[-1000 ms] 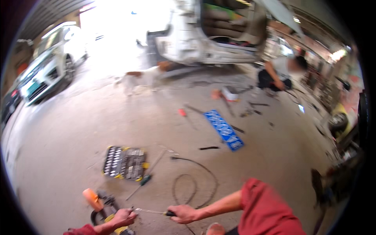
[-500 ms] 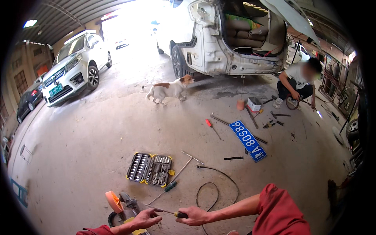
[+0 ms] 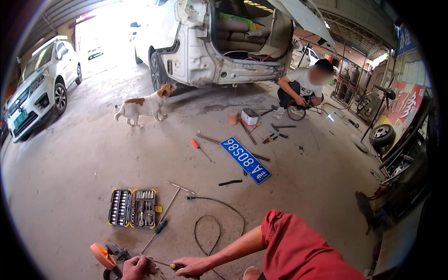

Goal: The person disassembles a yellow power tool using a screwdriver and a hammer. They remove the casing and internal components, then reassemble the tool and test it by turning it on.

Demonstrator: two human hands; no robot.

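At the bottom edge, my right hand (image 3: 192,267) is closed around the yellow-and-black handle of a screwdriver (image 3: 161,262), its shaft pointing left. My left hand (image 3: 139,268) is curled at the far end of the shaft, thumb and fingers together; what lies between them is too small to make out. Just left of it stands a dark tool with an orange wheel (image 3: 101,255), partly cut off by the frame. Beyond my hands lie an open socket set (image 3: 133,208) in a black-and-yellow case and a long T-handle wrench (image 3: 171,205).
A black cable (image 3: 219,200) loops across the concrete floor. Farther off lie a blue licence plate (image 3: 245,159), a red-handled screwdriver (image 3: 200,149) and a hammer (image 3: 283,126). A dog (image 3: 145,107) stands near a stripped white car (image 3: 196,60). At the right, another person (image 3: 303,88) crouches.
My view has swung to the right, so the scene sits farther left and more of the right wall shows. The screwdriver is still in my right hand, beside my left.
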